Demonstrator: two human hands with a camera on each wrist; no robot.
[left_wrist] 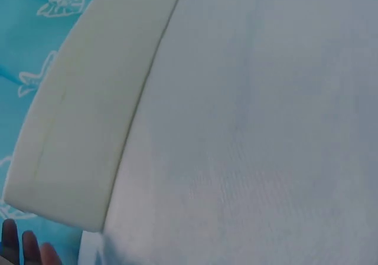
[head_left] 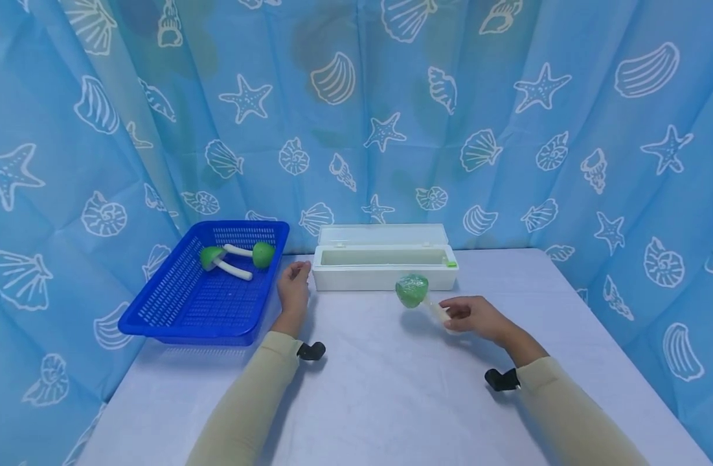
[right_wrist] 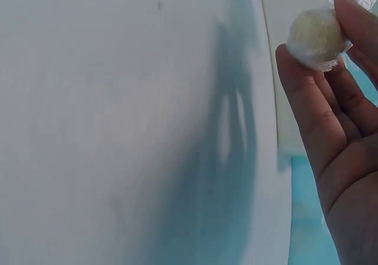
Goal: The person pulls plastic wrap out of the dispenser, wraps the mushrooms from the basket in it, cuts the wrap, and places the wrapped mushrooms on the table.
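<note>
My right hand (head_left: 478,317) pinches the stem end of a green-capped toy mushroom (head_left: 411,291) wrapped in shiny clear film, its cap pointing left. In the right wrist view, thumb and fingertips hold the pale stem end (right_wrist: 318,39) with crinkled film around it. A long white box (head_left: 385,280), its lid raised, stands just behind the mushroom; a small green piece (head_left: 451,264) sits at its right end. Near the box's left end is my left hand (head_left: 293,291), holding nothing. Only its fingertips (left_wrist: 31,247) show in the left wrist view.
On the left of the white-clothed table (head_left: 356,388) stands a blue plastic basket (head_left: 199,333). Two more green-capped mushrooms lie in it, one (head_left: 234,268) in front of the other (head_left: 264,255). A blue shell-print curtain (head_left: 385,168) hangs behind the table.
</note>
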